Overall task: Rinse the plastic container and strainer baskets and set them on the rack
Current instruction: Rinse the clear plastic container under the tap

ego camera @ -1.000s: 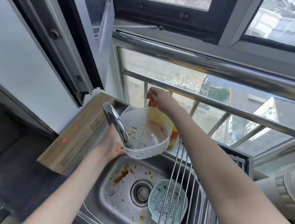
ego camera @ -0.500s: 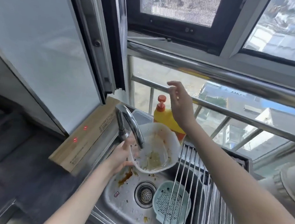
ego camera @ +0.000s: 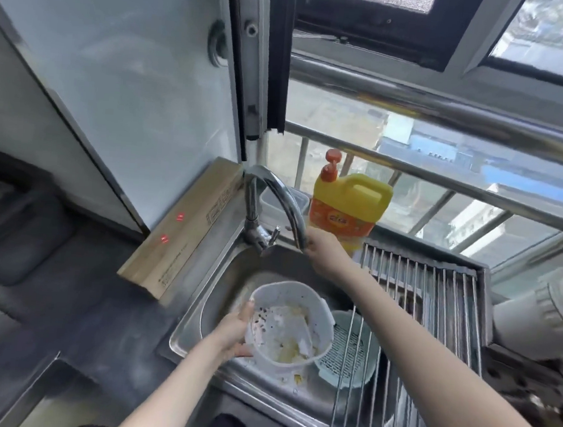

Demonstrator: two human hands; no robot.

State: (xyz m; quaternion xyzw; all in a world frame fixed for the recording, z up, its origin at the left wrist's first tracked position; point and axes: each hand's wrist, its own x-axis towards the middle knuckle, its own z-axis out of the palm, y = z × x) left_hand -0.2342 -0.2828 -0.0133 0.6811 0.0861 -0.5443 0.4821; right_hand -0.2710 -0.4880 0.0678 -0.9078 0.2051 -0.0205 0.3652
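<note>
One container [ego camera: 290,325] sits low in the sink [ego camera: 198,311], tilted, its inside smeared with yellow scraps and dark specks. The left hand [ego camera: 233,332] grips its near-left rim, thumb over the edge and fingers curled under the wall. One pale blue strainer [ego camera: 347,350] lies in the sink just right of the container, touching it, partly under the rack [ego camera: 435,293]. A second strainer cannot be made out. The right hand [ego camera: 324,250] reaches to the spout end of the one faucet [ego camera: 274,196] and touches it; whether its fingers close round the spout cannot be told. No water stream is plainly visible.

One yellow bottle [ego camera: 348,205] with an orange pump stands behind the sink on the sill, beside a clear tub [ego camera: 283,198]. One wooden board [ego camera: 184,232] leans along the sink's left edge. The rack of steel rods spans the sink's right side. The counter [ego camera: 64,297] is dark grey. Behind runs a window [ego camera: 446,159] with steel rails, and buildings show far below.
</note>
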